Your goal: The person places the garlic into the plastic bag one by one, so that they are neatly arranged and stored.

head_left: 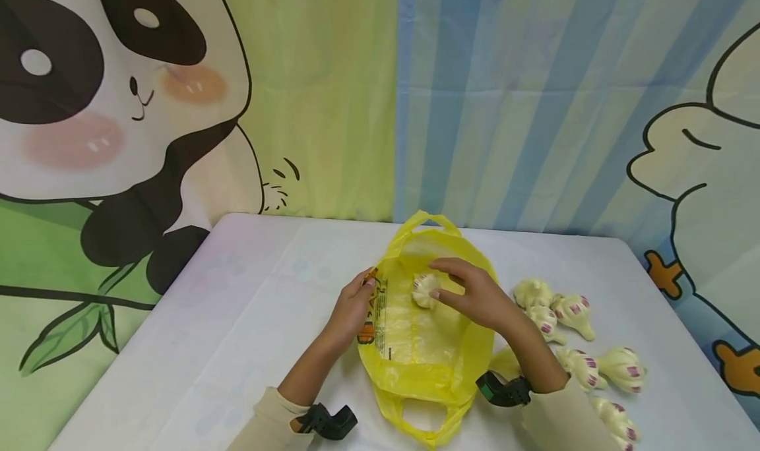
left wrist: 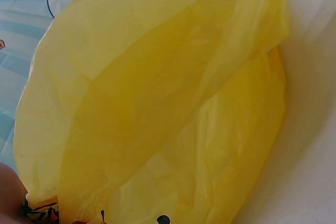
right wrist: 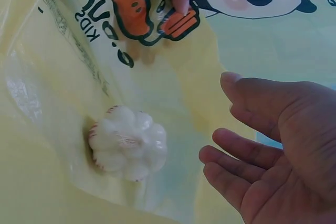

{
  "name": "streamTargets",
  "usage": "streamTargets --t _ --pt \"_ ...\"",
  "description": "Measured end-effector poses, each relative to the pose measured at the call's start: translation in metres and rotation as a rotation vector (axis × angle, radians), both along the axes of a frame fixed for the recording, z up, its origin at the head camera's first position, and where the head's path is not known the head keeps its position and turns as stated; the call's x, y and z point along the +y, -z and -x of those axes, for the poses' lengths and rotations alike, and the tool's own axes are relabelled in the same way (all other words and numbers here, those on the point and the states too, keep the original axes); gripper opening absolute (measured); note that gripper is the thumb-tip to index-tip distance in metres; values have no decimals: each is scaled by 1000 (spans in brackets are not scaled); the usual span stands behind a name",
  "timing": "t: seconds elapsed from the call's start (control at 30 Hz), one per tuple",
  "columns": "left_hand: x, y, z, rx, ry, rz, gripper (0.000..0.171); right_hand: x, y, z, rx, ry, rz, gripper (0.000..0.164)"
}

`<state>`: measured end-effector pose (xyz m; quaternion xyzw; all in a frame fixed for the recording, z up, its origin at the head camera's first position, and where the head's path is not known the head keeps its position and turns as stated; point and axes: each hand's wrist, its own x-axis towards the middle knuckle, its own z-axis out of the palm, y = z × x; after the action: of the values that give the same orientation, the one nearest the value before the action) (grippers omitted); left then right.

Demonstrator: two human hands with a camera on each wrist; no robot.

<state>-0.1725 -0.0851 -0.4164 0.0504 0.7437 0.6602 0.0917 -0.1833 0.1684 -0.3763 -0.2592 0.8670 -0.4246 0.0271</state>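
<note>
A yellow plastic bag lies with its mouth spread on the table, one handle loop toward the person and one away. My left hand pinches the bag's left rim, where a printed cartoon shows; its fingertips also appear at the top of the right wrist view. Inside the bag is a garlic bulb, white with reddish streaks at its edge. Over the bag's mouth, my right hand has its fingers loosely spread. A gap separates them from the bulb in the right wrist view. Yellow plastic fills most of the left wrist view.
Several more garlic bulbs with purple marks lie on the white table right of the bag, some beside and partly behind the right forearm. Behind the table's back edge hangs a cartoon-printed curtain.
</note>
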Motion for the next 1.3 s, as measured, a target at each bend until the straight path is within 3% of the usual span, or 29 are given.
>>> streamTargets --t 0.4,0.63,0.87,1.17,1.3 --pt "-1 0 -1 -18 -15 8 48 27 -9 -28 -13 -25 51 47" --pt "-2 1 0 -24 -11 4 47 42 -2 -49 -58 -37 106 44" --pt "-1 0 0 -21 -2 0 47 55 5 -71 2 -2 174 42" --pt "-1 -2 0 -32 -1 -9 48 68 11 -103 -8 -12 178 44" --pt "0 -4 0 -29 -3 -3 48 73 15 -116 -11 32 138 46"
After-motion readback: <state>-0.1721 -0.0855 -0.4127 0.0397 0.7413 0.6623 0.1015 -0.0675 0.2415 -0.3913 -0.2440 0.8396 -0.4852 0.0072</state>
